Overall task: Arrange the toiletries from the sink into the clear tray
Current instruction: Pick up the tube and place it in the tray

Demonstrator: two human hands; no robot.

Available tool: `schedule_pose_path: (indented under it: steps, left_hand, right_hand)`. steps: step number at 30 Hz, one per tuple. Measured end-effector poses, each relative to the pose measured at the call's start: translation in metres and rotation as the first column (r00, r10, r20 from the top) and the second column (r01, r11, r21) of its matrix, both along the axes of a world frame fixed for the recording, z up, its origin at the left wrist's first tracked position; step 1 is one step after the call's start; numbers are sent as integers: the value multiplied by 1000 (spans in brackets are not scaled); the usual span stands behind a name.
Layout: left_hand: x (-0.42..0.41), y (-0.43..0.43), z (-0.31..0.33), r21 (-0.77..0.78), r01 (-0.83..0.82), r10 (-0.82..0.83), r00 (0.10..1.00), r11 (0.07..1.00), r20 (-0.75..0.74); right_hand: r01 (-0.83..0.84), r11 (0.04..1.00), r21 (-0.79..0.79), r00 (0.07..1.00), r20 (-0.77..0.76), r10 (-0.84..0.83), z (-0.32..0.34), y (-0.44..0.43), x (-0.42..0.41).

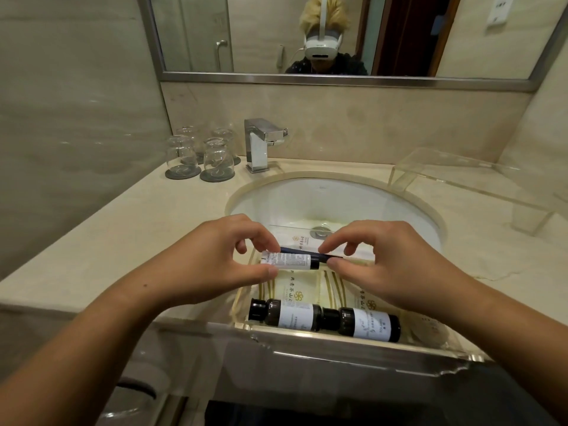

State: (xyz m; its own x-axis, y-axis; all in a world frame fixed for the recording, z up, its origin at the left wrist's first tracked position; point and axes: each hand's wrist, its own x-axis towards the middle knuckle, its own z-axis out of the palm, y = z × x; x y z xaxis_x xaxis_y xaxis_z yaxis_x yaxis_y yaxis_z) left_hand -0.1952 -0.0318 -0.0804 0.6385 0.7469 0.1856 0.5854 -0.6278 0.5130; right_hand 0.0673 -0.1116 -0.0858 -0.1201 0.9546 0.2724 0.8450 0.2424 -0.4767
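- Left hand (221, 256): thumb and forefinger curled in, pinching the crimped end of the white tube (287, 261). The other fingers are loosely bent above it.
- White tube: small, printed label, black cap pointing toward the right hand. It is held level in the air, above the far half of the clear tray (338, 341).
- Right hand (390, 265): forefinger and thumb nearly closed at the cap end, pinching a dark blue strip (330, 256) that runs just behind the tube. The thumb tip is just beside the cap; whether it touches the cap I cannot tell.
- Clear tray: sits at the front edge of the tabletop (123, 229), reaching over the sink (353, 201).
- In the tray, near wall: two dark bottles with white labels lying on their sides, end to end, left bottle (282, 313) and right bottle (370, 325).
- Beneath and behind the bottles: pale packets with a gold emblem (296, 292), lying flat.
- Tabletop, far left: four glasses (199, 155) upside down on dark coasters.
- Faucet (261, 142) behind the sink; a clear riser (461, 176) on the right; a mirror (399, 32) on the wall above.
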Motion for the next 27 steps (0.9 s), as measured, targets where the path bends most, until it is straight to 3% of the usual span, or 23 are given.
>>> schedule_pose_path:
  steps: [10,16,27]
  left_hand:
    - [13,-1,-5,22,9,-8,999,1000,-42]
    - [8,0,-7,23,-23,24,999,999,-26]
    - [7,5,-10,39,-63,63,998,997,-22]
  right_hand:
    - [-24,1000,-16,998,58,25,-1,-3,-8]
    - [-5,998,65,998,70,0,-1,1,-8]
    - [-7,1000,23,988,158,4,-2,6,-24]
